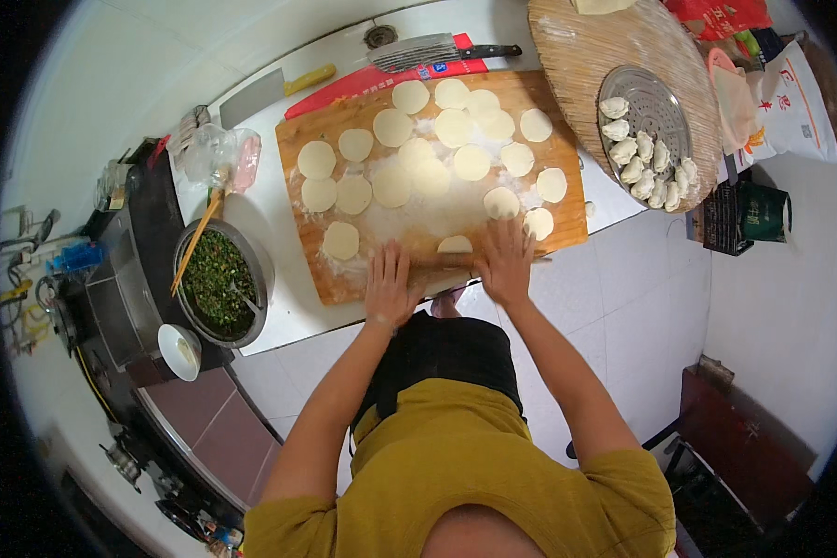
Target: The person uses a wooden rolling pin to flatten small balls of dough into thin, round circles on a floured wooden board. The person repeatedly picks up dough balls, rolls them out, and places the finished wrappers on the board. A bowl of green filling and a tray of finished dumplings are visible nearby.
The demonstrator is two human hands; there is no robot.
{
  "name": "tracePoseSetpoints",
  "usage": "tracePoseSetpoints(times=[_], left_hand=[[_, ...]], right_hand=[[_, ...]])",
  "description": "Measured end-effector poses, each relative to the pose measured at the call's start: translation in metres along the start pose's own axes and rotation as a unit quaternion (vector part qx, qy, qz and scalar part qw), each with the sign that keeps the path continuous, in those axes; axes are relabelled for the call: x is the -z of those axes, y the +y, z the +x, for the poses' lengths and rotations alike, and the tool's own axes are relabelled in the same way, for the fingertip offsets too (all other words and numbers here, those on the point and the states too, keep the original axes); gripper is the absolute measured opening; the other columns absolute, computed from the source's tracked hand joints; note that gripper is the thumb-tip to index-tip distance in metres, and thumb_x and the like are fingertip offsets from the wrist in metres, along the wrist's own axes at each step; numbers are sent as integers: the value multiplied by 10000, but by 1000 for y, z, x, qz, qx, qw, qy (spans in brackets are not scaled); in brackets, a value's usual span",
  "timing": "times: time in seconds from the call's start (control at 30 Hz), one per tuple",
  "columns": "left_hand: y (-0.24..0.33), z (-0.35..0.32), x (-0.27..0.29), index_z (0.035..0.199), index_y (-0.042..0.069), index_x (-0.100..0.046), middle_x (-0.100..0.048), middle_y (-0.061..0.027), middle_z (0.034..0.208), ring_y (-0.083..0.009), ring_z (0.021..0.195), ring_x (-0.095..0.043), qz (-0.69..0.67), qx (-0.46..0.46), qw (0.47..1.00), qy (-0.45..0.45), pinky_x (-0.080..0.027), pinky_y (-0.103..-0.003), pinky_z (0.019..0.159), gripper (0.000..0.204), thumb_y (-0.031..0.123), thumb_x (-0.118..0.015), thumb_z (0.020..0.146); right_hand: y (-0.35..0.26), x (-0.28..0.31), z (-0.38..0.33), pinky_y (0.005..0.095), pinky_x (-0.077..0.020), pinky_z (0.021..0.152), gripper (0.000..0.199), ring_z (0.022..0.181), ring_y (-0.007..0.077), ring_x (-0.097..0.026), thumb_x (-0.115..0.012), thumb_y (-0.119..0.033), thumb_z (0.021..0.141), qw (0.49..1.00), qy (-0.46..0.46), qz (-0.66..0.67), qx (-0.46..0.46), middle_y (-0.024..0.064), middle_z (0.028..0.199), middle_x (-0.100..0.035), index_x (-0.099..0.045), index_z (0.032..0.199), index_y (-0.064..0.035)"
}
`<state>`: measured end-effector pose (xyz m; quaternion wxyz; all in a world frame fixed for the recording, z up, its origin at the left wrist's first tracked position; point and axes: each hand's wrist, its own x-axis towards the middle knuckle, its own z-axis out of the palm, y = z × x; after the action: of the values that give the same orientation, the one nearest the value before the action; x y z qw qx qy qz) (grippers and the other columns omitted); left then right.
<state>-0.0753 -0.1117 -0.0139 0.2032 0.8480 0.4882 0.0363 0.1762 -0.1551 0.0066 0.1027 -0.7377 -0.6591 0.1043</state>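
A wooden rolling pin point(443, 262) lies across the near edge of a floured wooden board point(418, 223). My left hand point(391, 286) rests on its left end and my right hand point(506, 268) on its right end, both with fingers stretched out flat, pointing away from me. Just beyond the pin, between my hands, a small dough round point(455, 245) shows partly. Several thin round dough wrappers point(472, 163) are spread over the board, some overlapping. One wrapper point(538, 223) lies right beside my right hand; another point(341, 240) is left of my left hand.
A bowl of chopped green filling point(216, 284) with chopsticks point(198, 240) stands left, near a small white bowl point(179, 352). Behind the board lie a cleaver point(253, 99) and a black-handled knife point(418, 52). At right, a perforated metal tray point(656, 102) holds several dumplings point(644, 147).
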Motion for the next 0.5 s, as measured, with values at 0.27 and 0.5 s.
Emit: tracePoseSetpoints(times=[0.27,0.5], left_hand=[[-10,11,9,1499,71,-274,-214,-197,1564,-415,1433,-192,-1,-63,998,12,-181,-534,1161,835,428,-633,834],[-8,9,9,1493,80,-292,-209,-205,1562,-405,1433,-201,-8,-16,1000,-5,-182,-529,1164,808,385,-637,830]], right_hand=[[1,-3,-14,682,-109,1100,679,1450,406,-152,-582,-351,868,997,-32,-60,-41,172,1581,-186,-339,1488,-220],[20,-10,-15,432,-437,856,422,965,298,-571,-641,-164,815,989,68,-6,135,83,1040,-568,-532,1211,-69]])
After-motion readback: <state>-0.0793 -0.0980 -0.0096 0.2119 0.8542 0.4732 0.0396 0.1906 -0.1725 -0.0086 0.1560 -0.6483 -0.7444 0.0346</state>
